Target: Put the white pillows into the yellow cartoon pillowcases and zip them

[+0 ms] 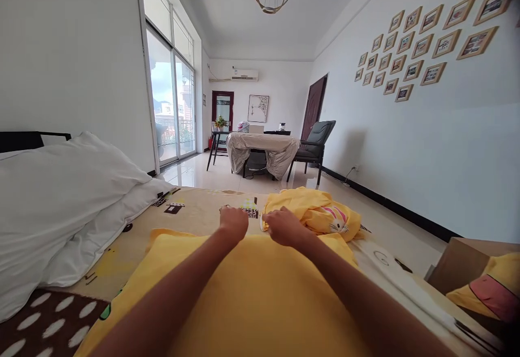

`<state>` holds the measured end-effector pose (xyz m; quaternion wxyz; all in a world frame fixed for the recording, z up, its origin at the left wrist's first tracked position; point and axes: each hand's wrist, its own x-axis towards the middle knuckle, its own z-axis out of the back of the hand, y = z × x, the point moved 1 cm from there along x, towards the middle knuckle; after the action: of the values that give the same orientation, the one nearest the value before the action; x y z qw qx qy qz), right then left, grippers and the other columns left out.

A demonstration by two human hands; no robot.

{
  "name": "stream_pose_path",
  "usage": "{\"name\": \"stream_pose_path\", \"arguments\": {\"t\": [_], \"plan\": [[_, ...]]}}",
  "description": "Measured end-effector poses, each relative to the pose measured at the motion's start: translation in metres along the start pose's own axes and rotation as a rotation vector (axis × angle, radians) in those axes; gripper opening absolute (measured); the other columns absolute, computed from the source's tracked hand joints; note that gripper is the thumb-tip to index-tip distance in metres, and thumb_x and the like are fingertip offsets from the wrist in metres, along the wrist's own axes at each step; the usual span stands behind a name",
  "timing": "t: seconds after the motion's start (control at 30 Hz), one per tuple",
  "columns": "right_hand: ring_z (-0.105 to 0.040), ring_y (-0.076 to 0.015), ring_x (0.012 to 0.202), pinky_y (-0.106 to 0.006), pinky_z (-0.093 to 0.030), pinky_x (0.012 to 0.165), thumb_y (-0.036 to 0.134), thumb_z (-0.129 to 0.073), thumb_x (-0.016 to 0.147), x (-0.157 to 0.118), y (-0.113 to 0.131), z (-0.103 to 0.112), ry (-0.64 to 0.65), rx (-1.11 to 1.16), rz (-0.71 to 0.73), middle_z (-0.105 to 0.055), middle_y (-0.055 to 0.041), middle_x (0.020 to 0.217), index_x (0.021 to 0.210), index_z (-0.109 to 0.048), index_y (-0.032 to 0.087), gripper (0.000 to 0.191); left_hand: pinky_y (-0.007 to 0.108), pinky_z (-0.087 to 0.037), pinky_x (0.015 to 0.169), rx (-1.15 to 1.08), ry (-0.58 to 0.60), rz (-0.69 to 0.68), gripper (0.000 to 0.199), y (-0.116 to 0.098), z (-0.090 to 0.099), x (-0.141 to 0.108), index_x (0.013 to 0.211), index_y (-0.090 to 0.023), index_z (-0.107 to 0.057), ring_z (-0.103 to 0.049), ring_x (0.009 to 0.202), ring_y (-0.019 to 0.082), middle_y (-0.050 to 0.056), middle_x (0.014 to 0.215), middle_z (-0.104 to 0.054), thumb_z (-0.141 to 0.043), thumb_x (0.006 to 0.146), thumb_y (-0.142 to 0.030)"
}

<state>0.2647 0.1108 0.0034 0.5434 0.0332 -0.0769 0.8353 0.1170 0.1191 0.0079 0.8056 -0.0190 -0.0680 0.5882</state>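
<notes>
Both hands are raised over the bed at the far edge of a wide yellow cloth (252, 297), which spreads beneath my forearms. My left hand (234, 222) is curled into a fist, its back toward me; whatever its fingers hold, if anything, is hidden. Close by on the right, my right hand (285, 227) is closed too, fingers bent inward, and I cannot make out what is in it. It overlaps the near left side of a crumpled yellow cloth (312, 205) with a whiskered animal face printed on it. A small gap separates the two hands.
White pillows (69, 200) lie at the left on the patterned beige bedsheet (199, 205). A cardboard box (463, 265) stands at the right, beside another yellow cloth item (495, 286). Beyond the bed are a covered table (264, 143) and a dark chair (314, 145).
</notes>
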Motion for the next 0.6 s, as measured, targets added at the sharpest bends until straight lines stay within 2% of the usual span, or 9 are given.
{"name": "stream_pose_path", "arguments": {"t": [0.07,0.13,0.17,0.23,0.33,0.43,0.6], "plan": [[-0.061,-0.0245,0.097,-0.034,-0.034,0.085,0.014,-0.041,0.087,0.014,0.012,-0.039,0.024,0.065,0.0,-0.069,-0.0142,0.102,0.095,-0.063,0.014,0.024,0.047,-0.039,0.092,-0.003,0.009,0.016,0.042,-0.007,-0.041,0.009,0.111,-0.005,-0.062,-0.058,0.111,0.032,0.027,0.115,-0.062,-0.03,0.085,-0.006],[-0.064,-0.0206,0.092,-0.03,-0.036,0.08,0.02,-0.032,0.094,0.011,0.013,-0.079,0.06,0.148,-0.011,-0.071,-0.0098,0.097,0.092,-0.064,0.016,0.032,0.044,-0.042,0.089,-0.022,0.055,0.01,0.041,-0.003,-0.079,0.006,0.108,-0.006,-0.063,-0.062,0.104,0.031,0.025,0.106,-0.066,-0.029,0.086,-0.008],[-0.064,-0.0189,0.09,-0.029,-0.037,0.079,0.023,-0.027,0.097,0.007,0.011,-0.094,0.07,0.185,-0.017,-0.071,-0.0075,0.096,0.093,-0.064,0.017,0.037,0.044,-0.042,0.089,-0.033,0.065,-0.005,0.04,0.0,-0.093,0.004,0.107,-0.007,-0.064,-0.063,0.101,0.03,0.023,0.103,-0.068,-0.029,0.087,-0.011],[-0.063,-0.0172,0.091,-0.028,-0.037,0.078,0.028,-0.021,0.099,-0.001,0.004,-0.111,0.07,0.265,-0.038,-0.071,-0.005,0.096,0.095,-0.063,0.019,0.043,0.045,-0.041,0.09,-0.056,0.064,-0.032,0.04,0.006,-0.109,0.001,0.104,-0.009,-0.064,-0.063,0.1,0.03,0.022,0.101,-0.069,-0.028,0.09,-0.016],[-0.062,-0.0179,0.088,-0.028,-0.036,0.076,0.036,-0.023,0.099,-0.005,-0.009,-0.114,0.064,0.408,-0.08,-0.071,-0.0053,0.095,0.091,-0.063,0.02,0.044,0.047,-0.041,0.088,-0.095,0.053,-0.041,0.042,0.013,-0.11,0.008,0.101,-0.01,-0.065,-0.063,0.1,0.031,0.021,0.102,-0.068,-0.026,0.091,-0.023],[-0.061,-0.0193,0.086,-0.03,-0.037,0.078,0.042,-0.023,0.098,-0.004,-0.023,-0.112,0.086,0.498,-0.083,-0.071,-0.0059,0.093,0.086,-0.065,0.02,0.049,0.044,-0.043,0.085,-0.144,0.069,-0.017,0.042,0.027,-0.103,0.015,0.095,-0.012,-0.066,-0.064,0.096,0.031,0.019,0.102,-0.069,-0.028,0.091,-0.03],[-0.052,-0.0242,0.117,-0.041,-0.029,0.101,0.049,-0.019,0.097,-0.014,-0.046,-0.113,0.181,0.589,-0.081,-0.061,-0.006,0.126,0.114,-0.062,0.024,0.053,0.035,-0.042,0.076,-0.224,0.101,0.103,0.046,0.083,-0.1,0.015,0.083,-0.016,-0.067,-0.063,0.094,0.028,0.017,0.1,-0.07,-0.029,0.089,-0.041]]}}
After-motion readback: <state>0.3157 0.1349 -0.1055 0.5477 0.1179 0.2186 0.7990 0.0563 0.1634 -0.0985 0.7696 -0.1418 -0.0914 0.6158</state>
